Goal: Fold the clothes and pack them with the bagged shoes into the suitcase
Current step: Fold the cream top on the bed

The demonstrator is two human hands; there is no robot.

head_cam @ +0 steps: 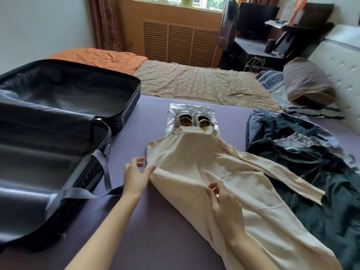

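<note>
A cream long-sleeved garment (196,158) lies spread on the purple mat (155,230), its collar end overlapping a clear plastic bag (172,112) on which a pair of grey shoes (191,118) rests. My left hand (136,175) pinches the garment's left edge between thumb and fingers. My right hand (224,203) rests on the garment's middle and pinches a small fold of the fabric. One sleeve (282,176) stretches out to the right. The dark suitcase (58,117) lies open at the left, both halves showing, with grey straps (78,191) trailing onto the mat.
A heap of dark green and denim clothes (303,152) lies at the right. Beyond the mat are a patterned sheet (194,80), an orange blanket (101,57), a striped pillow (305,82) and a padded headboard (342,61). A desk (263,47) stands at the back.
</note>
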